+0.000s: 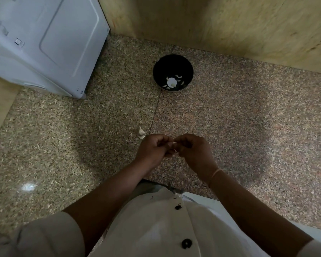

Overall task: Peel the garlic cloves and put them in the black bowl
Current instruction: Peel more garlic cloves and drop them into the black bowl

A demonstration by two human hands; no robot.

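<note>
Both hands, left (153,148) and right (192,148), pinch what looks like a clove (173,144) to peel it, bowl (157,71) ahead.

Most likely a home kitchen: the grip (173,145) is held over a polished, speckled granite worktop (248,127), backed beyond the grip by a plywood wall panel (230,25). A white appliance casing (44,43) stands far left of the grip, and a black bowl (159,71) with garlic pieces (171,82) sits ahead of it.
</note>
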